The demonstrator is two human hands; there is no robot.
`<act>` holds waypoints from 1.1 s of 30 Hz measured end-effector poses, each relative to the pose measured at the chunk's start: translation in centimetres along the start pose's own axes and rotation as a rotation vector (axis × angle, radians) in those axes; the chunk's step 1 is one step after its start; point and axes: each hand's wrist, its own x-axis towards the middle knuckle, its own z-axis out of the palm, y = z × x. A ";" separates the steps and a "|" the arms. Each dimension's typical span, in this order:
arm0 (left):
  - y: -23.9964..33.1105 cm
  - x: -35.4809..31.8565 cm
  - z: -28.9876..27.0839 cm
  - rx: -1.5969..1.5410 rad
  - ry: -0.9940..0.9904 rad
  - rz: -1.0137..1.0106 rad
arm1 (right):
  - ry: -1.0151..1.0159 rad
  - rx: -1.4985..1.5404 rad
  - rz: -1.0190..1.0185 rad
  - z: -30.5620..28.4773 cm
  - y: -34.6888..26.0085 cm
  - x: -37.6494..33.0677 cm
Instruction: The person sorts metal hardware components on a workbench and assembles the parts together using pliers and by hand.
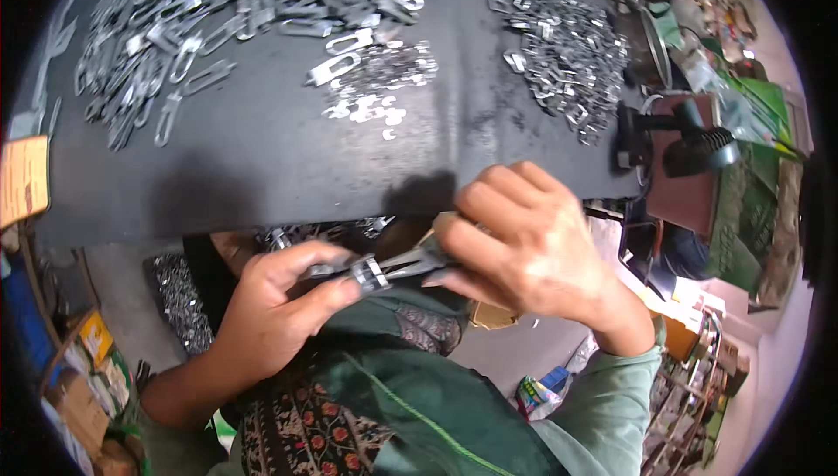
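Over my lap, just off the table's front edge, my left hand [292,297] pinches a slotted metal part [369,273] between thumb and fingers. My right hand [532,245] is closed around a pair of pliers [419,261], mostly covered by the fingers. The pliers' narrow jaws point left and meet the metal part. Blur hides exactly how they grip it. On the table, a big heap of long slotted metal pieces [175,48] spreads across the far left. Small shiny metal bits [371,111] lie in the middle, and a long pile of small metal clips [567,57] lies at the right.
The dark table [288,162] ends just beyond my hands. A black device on a stand [690,144] is at its right edge. A yellowish card [24,181] is at the far left. Below, a tray of metal pieces [182,301] sits left, and stocked shelves [690,389] stand right.
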 end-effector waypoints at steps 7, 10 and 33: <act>-5.8 1.0 -1.7 0.138 0.249 0.014 | 0.457 0.023 0.664 2.1 6.0 -2.3; -6.7 1.7 -1.6 0.144 0.219 0.029 | 0.489 -0.080 0.861 2.6 9.0 -1.4; 0.0 2.4 2.5 0.066 0.119 0.403 | 0.238 1.168 0.634 2.3 -1.1 0.6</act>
